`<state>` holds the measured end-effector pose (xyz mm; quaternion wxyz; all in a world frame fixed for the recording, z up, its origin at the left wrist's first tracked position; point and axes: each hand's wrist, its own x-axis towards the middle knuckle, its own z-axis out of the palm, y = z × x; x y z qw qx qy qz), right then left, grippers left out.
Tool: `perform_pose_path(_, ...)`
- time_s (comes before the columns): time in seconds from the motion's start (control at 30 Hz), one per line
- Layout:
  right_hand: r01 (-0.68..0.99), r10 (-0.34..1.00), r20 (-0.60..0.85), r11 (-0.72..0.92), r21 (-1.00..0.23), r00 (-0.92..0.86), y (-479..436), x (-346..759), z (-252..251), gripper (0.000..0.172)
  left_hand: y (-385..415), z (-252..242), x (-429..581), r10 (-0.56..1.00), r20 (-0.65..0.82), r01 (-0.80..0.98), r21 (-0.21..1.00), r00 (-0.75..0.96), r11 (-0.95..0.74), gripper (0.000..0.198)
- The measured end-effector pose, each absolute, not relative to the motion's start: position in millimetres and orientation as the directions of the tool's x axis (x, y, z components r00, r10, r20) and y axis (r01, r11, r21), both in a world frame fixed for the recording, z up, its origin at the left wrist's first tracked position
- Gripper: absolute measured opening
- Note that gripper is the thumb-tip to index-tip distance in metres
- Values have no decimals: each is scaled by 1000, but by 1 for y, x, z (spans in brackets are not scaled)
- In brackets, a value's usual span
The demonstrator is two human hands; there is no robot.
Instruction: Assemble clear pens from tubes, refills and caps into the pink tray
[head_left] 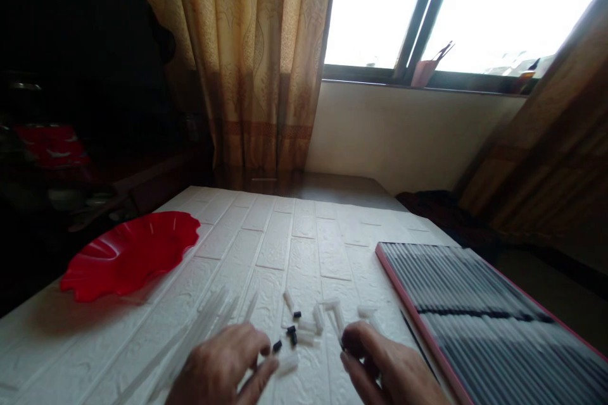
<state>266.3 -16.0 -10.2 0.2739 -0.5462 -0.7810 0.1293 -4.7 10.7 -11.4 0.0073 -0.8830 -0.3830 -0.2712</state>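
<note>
Handling tubes (308, 338), pink tray (424, 329), rods (456, 278) inside

Left hand (228, 357) and right hand (380, 361) above a white, brick-patterned table (270, 247).
Small black pieces (293, 337) and whitish pieces (318, 319) lie between them — a red dish (133, 253) sits left, a pink-edged tray (416, 315) right.

Single head cam, worn up top, faces fwd & angled down across the white tabletop (332, 259), close enough that L hand (221, 361) at 7 o'clock & R hand (387, 361) at 5 get cut by the btm edge. Farther off: curtain (256, 63) at 11, window (375, 12) approx 1.
</note>
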Motion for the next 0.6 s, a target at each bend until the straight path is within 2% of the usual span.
perform_pose_path(0.07, 720, 904, 371, 401, -566, -211, -15, 264, -13, 27, 18, -9, -14, 685, 566, 794, 85, 459, -602, 24)
perform_pose_path(0.17, 675, 891, 427, 412, -612, -157, -14, 262, -20, 49, 24, -14, -21, 759, 481, 877, -48, 439, -477, 21)
perform_pose_path(0.27, 635, 890, 443, 407, -657, -112, -14, 260, -24, 52, 21, -19, -19, 828, 346, 895, -113, 442, -430, 34)
perform_pose_path(0.33, 620, 886, 455, 407, -671, -90, -15, 258, -25, 51, 19, -18, -17, 857, 289, 904, -108, 427, -414, 40)
perform_pose_path(0.4, 600, 882, 466, 413, -685, -76, -15, 255, -23, 49, 18, -14, -15, 865, 264, 900, -24, 425, -435, 46)
perform_pose_path(0.43, 582, 878, 473, 419, -697, -66, -16, 254, -21, 47, 19, -12, -14, 860, 270, 885, 55, 433, -463, 47)
perform_pose_path(0.47, 557, 874, 484, 425, -713, -47, -17, 251, -19, 47, 19, -9, -13, 852, 282, 854, 160, 441, -495, 47)
perform_pose_path(0.53, 491, 865, 501, 426, -760, 26, -19, 247, -12, 47, 20, -5, -10, 862, 286, 737, 447, 419, -507, 41)
perform_pose_path(0.6, 413, 853, 504, 413, -812, 137, -22, 242, -5, 47, 19, -3, -5, 894, 243, 585, 685, 377, -433, 31)
